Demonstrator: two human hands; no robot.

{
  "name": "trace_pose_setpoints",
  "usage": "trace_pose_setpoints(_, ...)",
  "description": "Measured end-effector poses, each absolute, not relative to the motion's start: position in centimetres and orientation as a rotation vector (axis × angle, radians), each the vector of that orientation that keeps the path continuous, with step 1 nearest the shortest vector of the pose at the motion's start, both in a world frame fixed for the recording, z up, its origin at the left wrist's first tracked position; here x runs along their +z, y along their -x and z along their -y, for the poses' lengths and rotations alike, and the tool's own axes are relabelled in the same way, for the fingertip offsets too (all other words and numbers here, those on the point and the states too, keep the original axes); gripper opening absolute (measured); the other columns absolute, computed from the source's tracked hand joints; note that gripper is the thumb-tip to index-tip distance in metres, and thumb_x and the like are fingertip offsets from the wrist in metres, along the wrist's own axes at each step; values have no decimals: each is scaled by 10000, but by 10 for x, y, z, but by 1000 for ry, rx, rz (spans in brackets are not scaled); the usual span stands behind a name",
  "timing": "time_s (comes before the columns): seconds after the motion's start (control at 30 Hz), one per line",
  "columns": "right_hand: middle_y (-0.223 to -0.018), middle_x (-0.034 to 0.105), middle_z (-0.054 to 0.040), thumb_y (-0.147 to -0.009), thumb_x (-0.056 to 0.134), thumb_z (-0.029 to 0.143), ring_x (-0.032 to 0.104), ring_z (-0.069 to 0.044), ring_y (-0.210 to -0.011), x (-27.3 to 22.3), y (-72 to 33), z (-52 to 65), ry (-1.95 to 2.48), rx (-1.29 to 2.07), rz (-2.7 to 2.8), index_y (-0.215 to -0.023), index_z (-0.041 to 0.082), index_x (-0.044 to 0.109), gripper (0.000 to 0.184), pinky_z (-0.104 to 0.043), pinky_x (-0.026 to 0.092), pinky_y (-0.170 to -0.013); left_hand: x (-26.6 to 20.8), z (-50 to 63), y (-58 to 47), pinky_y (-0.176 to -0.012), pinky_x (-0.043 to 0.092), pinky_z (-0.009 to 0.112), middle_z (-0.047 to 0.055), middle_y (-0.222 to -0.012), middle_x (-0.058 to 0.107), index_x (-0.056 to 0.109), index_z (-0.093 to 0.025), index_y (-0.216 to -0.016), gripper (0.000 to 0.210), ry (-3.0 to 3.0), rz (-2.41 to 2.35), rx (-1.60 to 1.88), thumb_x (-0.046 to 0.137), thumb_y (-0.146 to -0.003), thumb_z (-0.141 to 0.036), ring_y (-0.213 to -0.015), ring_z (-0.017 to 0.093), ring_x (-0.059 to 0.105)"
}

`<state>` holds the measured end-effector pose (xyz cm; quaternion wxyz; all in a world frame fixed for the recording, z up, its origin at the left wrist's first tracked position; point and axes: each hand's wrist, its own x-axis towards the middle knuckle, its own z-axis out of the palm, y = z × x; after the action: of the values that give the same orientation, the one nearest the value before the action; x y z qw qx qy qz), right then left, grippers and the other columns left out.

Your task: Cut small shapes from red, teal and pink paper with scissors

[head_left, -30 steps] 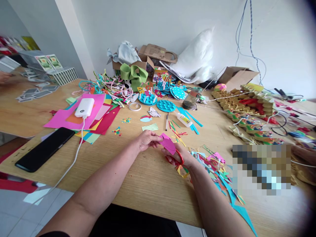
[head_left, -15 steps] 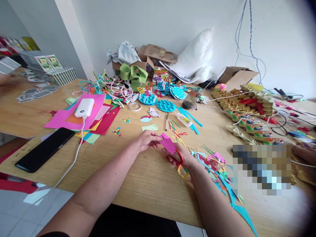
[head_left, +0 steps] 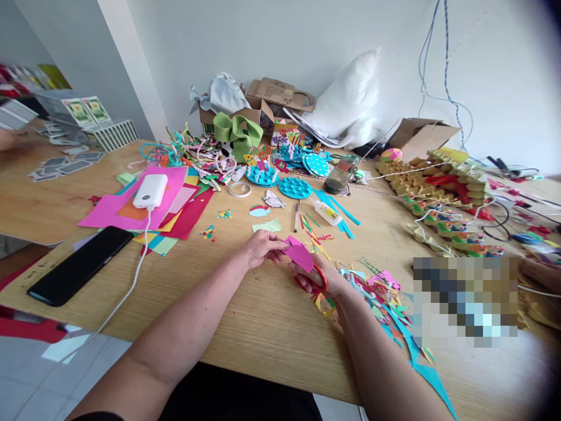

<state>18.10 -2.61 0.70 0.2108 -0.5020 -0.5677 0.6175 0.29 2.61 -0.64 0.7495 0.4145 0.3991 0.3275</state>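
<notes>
My left hand pinches the left corner of a small magenta piece of paper with dark drawn lines on it. Red-handled scissors are in my right hand, its fingers through the loops. The paper covers the blades, so I cannot tell how far apart they are. On the table beyond lie a pale green paper scrap, a blue paper fish with red on it, a white paper fish with drawn lines and a pen.
Paper offcuts heap beside my right forearm. A glue bottle lies near blue strips. At left are coloured sheets, a white power bank and a black phone. Egg-carton pieces stand at right, near another person's hand.
The magenta paper has tilted slightly, and the scissors and my right hand have shifted a touch. My left hand keeps its pinch.
</notes>
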Motion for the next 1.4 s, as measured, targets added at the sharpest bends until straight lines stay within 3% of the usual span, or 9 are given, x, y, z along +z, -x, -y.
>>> trace_pose_setpoints(1.4, -405, 488, 54, -733, 669, 445, 410, -61, -319, 2, -182, 27, 1418, 1682, 1561, -593, 173, 505, 347, -164, 293, -321, -11, -27, -4, -391, 362, 184, 35, -564, 638, 665, -68, -680, 324, -878, -843, 726, 840, -525, -291, -410, 67, 520)
